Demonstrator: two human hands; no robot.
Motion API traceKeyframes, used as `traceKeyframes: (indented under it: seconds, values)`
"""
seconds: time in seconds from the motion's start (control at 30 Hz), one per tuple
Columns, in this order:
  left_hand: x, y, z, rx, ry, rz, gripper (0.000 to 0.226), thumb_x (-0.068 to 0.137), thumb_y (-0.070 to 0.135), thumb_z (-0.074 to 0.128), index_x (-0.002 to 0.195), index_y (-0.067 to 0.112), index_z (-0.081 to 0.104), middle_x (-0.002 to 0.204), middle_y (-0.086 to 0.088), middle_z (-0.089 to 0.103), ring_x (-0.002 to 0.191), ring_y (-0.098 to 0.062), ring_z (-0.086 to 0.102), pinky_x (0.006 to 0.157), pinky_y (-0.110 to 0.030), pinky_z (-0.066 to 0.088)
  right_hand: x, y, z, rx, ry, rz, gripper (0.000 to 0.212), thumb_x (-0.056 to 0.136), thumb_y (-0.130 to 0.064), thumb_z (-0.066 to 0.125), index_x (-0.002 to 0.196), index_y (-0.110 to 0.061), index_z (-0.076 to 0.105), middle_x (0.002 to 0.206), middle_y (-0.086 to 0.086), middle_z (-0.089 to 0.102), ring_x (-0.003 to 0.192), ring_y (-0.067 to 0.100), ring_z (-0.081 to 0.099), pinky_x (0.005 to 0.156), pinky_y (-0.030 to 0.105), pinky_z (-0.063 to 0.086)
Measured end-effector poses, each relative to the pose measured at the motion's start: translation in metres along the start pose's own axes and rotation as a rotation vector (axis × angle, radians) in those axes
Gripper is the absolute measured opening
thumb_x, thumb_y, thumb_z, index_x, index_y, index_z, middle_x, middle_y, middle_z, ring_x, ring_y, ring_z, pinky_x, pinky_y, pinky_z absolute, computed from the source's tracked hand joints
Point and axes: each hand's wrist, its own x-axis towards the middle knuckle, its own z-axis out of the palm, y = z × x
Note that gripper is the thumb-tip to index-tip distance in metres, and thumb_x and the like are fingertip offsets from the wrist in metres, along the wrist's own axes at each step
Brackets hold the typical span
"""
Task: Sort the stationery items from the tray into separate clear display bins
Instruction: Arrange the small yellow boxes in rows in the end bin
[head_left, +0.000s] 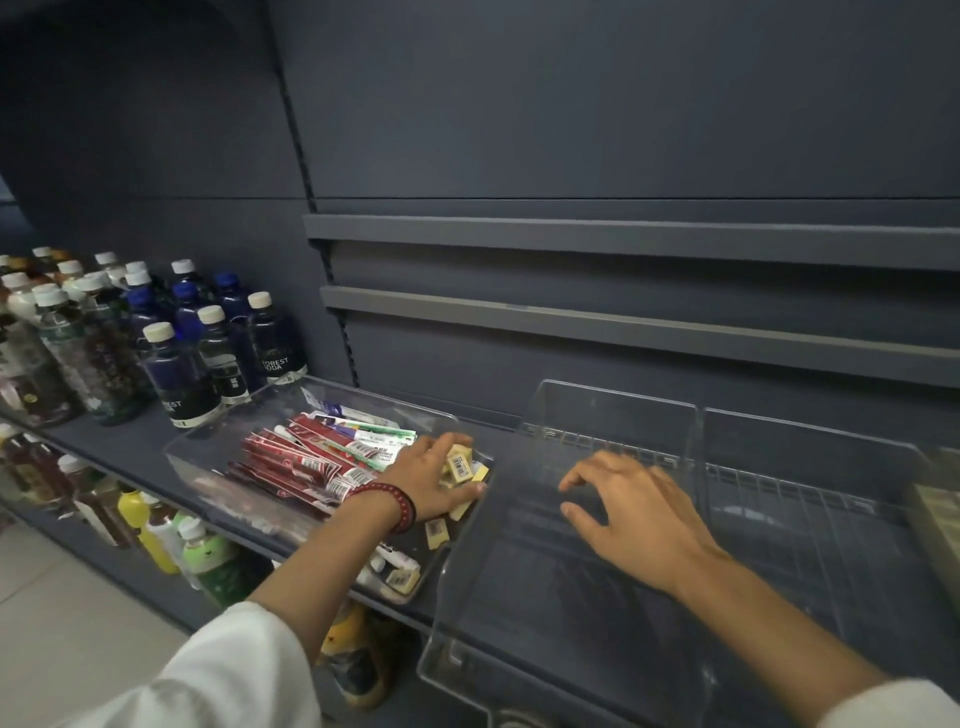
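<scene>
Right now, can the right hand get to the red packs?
Probably not cleanly: right hand hovers over the bin, and the left hand, holding erasers, lies across the tray between it and the red packs.

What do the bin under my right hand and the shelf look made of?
The bin looks like clear glossy plastic, likely acrylic: the shelf shows through its walls. The shelf looks like matte dark grey painted metal, going by its slotted uprights; uncertain.

Red-and-white packets (291, 462), pale yellow barcoded erasers (459, 466), a red beaded bracelet (387, 496), white sleeves (228, 675), dark grey shelf (140, 441)
</scene>
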Motion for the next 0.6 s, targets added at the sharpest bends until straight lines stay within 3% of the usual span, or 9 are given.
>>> traceKeyframes:
  seconds: [0.23,0.37,0.43,0.53,0.6]
  values:
    - [0.0023,-0.0040,0.0028,0.089,0.003,0.060,0.039,0.083,0.059,0.055,0.117,0.044,0.045,0.136,-0.001,0.045,0.127,-0.027,0.037,0.104,-0.042,0.036,0.0022,-0.0031,0.0019,0.006,-0.003,-0.020,0.026,0.095,-0.044,0.048,0.118,-0.036,0.055,0.126,-0.017,0.051,0.123,0.007,0.046,0.101,0.032,0.033]
    - [0.0007,0.0026,0.0039,0.148,0.048,0.086,0.019,0.085,0.057,0.053,0.091,0.039,0.050,0.111,0.007,0.042,0.109,-0.018,0.046,0.095,-0.039,0.044,0.0011,-0.0033,0.0024,0.008,-0.013,-0.032,0.025,0.095,-0.043,0.047,0.119,-0.037,0.054,0.125,-0.018,0.050,0.122,0.006,0.046,0.102,0.031,0.032]
    - [0.0008,0.0049,0.0051,0.155,0.036,0.106,0.019,0.088,0.052,0.051,0.084,0.033,0.052,0.109,0.008,0.045,0.103,-0.016,0.050,0.093,-0.039,0.046,0.0003,-0.0029,0.0021,0.018,-0.011,-0.033,0.025,0.096,-0.043,0.047,0.119,-0.037,0.054,0.124,-0.019,0.050,0.119,0.005,0.047,0.102,0.030,0.032]
    - [0.0006,0.0052,0.0054,0.085,0.013,0.145,0.012,0.091,0.042,0.050,0.093,0.030,0.051,0.108,0.004,0.052,0.090,-0.013,0.052,0.088,-0.040,0.050,-0.0004,-0.0013,0.0025,0.017,-0.009,-0.033,0.024,0.096,-0.043,0.047,0.118,-0.037,0.054,0.123,-0.019,0.050,0.117,0.005,0.048,0.101,0.029,0.033]
    - [-0.0024,0.0048,0.0039,0.095,-0.022,0.180,0.024,0.094,0.037,0.049,0.117,0.033,0.048,0.114,0.003,0.051,0.090,-0.011,0.051,0.089,-0.037,0.050,-0.0002,-0.0001,0.0027,0.019,-0.013,-0.034,0.025,0.096,-0.042,0.048,0.119,-0.037,0.054,0.124,-0.018,0.050,0.120,0.005,0.047,0.102,0.030,0.033]
